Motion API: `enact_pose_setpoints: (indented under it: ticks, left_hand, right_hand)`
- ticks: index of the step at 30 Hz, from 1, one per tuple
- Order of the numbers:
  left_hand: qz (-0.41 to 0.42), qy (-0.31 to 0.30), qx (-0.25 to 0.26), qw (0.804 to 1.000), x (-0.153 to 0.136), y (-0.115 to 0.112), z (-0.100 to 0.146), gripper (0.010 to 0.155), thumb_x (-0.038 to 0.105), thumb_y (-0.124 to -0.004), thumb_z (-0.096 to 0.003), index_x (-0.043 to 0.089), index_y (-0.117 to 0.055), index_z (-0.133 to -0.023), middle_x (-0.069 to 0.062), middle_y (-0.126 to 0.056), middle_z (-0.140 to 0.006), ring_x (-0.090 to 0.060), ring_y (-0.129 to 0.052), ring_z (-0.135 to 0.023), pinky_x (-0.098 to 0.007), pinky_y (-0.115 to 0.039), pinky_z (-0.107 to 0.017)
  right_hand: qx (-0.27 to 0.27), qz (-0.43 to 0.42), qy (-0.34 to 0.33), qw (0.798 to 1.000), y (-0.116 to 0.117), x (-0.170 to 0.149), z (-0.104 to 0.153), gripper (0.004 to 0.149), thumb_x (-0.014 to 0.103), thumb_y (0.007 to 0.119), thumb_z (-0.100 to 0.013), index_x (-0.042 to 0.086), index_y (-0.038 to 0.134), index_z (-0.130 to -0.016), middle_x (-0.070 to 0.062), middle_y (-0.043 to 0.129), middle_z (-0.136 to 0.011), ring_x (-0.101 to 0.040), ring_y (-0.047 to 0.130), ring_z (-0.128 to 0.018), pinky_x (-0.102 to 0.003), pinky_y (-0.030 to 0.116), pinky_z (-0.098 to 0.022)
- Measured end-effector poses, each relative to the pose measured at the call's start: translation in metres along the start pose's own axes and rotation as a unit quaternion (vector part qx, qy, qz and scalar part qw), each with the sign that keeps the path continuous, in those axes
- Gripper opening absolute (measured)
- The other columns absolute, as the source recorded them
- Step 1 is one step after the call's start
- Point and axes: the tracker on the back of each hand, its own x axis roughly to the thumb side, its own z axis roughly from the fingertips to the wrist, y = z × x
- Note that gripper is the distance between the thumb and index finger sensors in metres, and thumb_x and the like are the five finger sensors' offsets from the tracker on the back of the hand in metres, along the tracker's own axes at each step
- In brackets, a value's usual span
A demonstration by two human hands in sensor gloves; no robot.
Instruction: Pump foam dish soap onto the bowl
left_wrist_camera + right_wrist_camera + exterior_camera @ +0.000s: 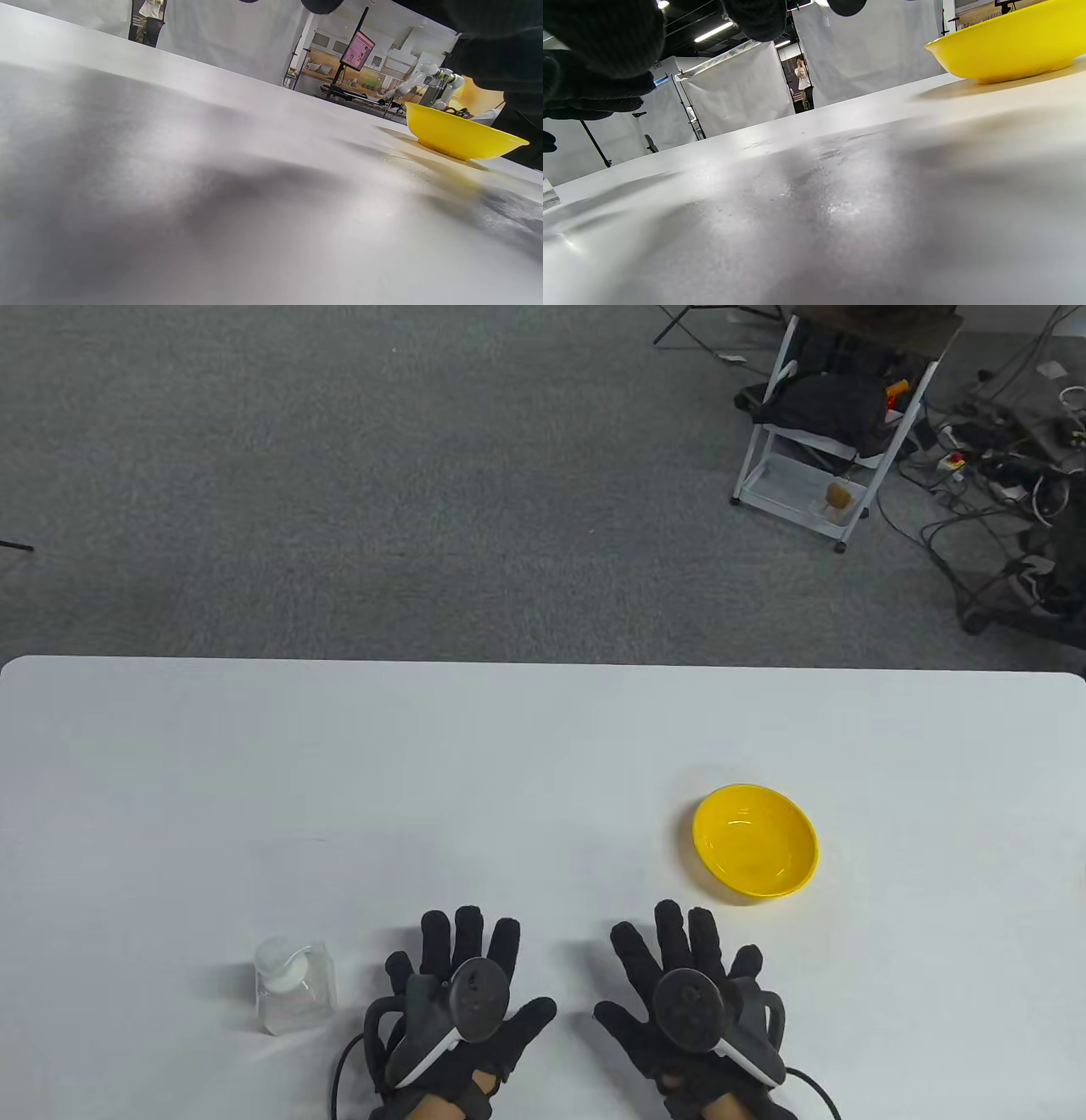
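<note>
While soap bottle (pixel 294 994) stood upright, pump spout toward bowl (pixel 756 840), left hand (pixel 462 1010) and right hand (pixel 691 1001) lay flat, fingers spread, holding nothing.

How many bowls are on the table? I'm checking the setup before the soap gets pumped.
1. The yellow bowl sits upright on the white table, ahead and to the right of the right hand. No other bowl shows in any view.
</note>
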Motion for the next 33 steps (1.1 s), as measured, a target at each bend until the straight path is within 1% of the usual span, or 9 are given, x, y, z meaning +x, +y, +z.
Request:
enact_pose_setpoints:
  ticks: [17,20,21,23,24,27,30,32,33]
  left_hand:
    - [-0.008,-0.011,-0.001,1.000,0.005,0.001,0.000,0.091,0.079,-0.064,-0.0327,0.039,-0.032,-0.108,-0.004,-0.017,-0.119,-0.042,-0.009,-0.110,-0.078,-0.024,-0.068]
    - [-0.020,-0.019,-0.003,1.000,0.009,0.006,-0.001,0.091,0.078,-0.065,-0.0333,0.039,-0.031,-0.108,-0.004,-0.017,-0.119,-0.041,-0.008,-0.110,-0.075,-0.025,-0.071]
    - [-0.025,-0.028,-0.006,0.999,0.011,0.010,-0.002,0.090,0.077,-0.065,-0.0337,0.039,-0.031,-0.108,-0.003,-0.016,-0.119,-0.040,-0.008,-0.110,-0.074,-0.025,-0.072]
    - [-0.027,-0.028,0.006,0.999,0.013,0.020,0.000,0.091,0.077,-0.065,-0.0338,0.042,-0.026,-0.108,-0.003,-0.013,-0.119,-0.040,-0.008,-0.110,-0.072,-0.027,-0.073]
    - [-0.026,-0.029,0.010,0.999,0.013,0.025,0.000,0.091,0.077,-0.065,-0.0337,0.042,-0.026,-0.108,-0.003,-0.016,-0.119,-0.040,-0.009,-0.111,-0.072,-0.028,-0.073]
    - [-0.022,-0.022,0.007,0.999,0.009,0.051,0.003,0.091,0.077,-0.066,-0.0339,0.041,-0.026,-0.108,-0.003,-0.013,-0.119,-0.040,-0.008,-0.111,-0.071,-0.027,-0.074]
    - [-0.033,0.005,0.001,0.999,-0.004,0.078,0.007,0.093,0.076,-0.068,-0.0333,0.042,-0.025,-0.108,-0.002,-0.012,-0.119,-0.039,-0.006,-0.111,-0.071,-0.025,-0.074]
    - [-0.059,0.047,-0.021,0.997,-0.020,0.097,0.012,0.096,0.077,-0.070,-0.0327,0.044,-0.017,-0.106,0.000,-0.007,-0.118,-0.038,-0.002,-0.110,-0.069,-0.024,-0.075]
    - [-0.066,0.061,-0.025,0.996,-0.026,0.102,0.015,0.097,0.077,-0.071,-0.0325,0.044,-0.015,-0.106,0.000,-0.005,-0.118,-0.038,0.000,-0.110,-0.069,-0.022,-0.076]
  right_hand:
    - [-0.007,-0.020,0.004,1.000,-0.007,-0.008,0.004,0.081,0.069,0.070,-0.039,0.039,0.038,-0.107,-0.017,0.016,-0.115,-0.053,0.016,-0.101,-0.086,0.015,-0.048]
    - [-0.006,-0.022,0.005,1.000,-0.007,-0.009,0.004,0.081,0.069,0.070,-0.039,0.038,0.039,-0.108,-0.017,0.016,-0.115,-0.053,0.016,-0.101,-0.086,0.015,-0.048]
    - [-0.006,-0.023,0.005,1.000,-0.007,-0.009,0.004,0.081,0.069,0.070,-0.039,0.038,0.039,-0.107,-0.017,0.016,-0.115,-0.053,0.016,-0.101,-0.086,0.015,-0.048]
    - [-0.007,-0.024,0.005,1.000,-0.008,-0.009,0.004,0.081,0.068,0.070,-0.039,0.038,0.039,-0.108,-0.017,0.017,-0.115,-0.053,0.017,-0.101,-0.086,0.015,-0.048]
    - [-0.007,-0.025,0.005,1.000,-0.008,-0.010,0.004,0.081,0.068,0.070,-0.039,0.038,0.039,-0.107,-0.017,0.017,-0.115,-0.053,0.017,-0.101,-0.086,0.015,-0.048]
    - [-0.013,-0.031,0.006,0.999,-0.009,-0.011,0.005,0.080,0.068,0.070,-0.040,0.037,0.040,-0.108,-0.017,0.017,-0.114,-0.054,0.017,-0.101,-0.086,0.014,-0.048]
    - [-0.007,-0.035,0.005,0.999,-0.008,-0.012,0.005,0.081,0.068,0.069,-0.040,0.037,0.040,-0.108,-0.018,0.015,-0.114,-0.053,0.012,-0.100,-0.086,0.015,-0.048]
    - [0.005,-0.042,0.001,0.999,-0.007,-0.014,0.005,0.082,0.069,0.070,-0.039,0.037,0.039,-0.108,-0.018,0.014,-0.114,-0.054,0.009,-0.099,-0.087,0.017,-0.049]
    - [0.006,-0.046,0.002,0.999,-0.006,-0.014,0.005,0.082,0.069,0.071,-0.039,0.037,0.040,-0.108,-0.018,0.013,-0.114,-0.054,0.008,-0.098,-0.087,0.018,-0.048]
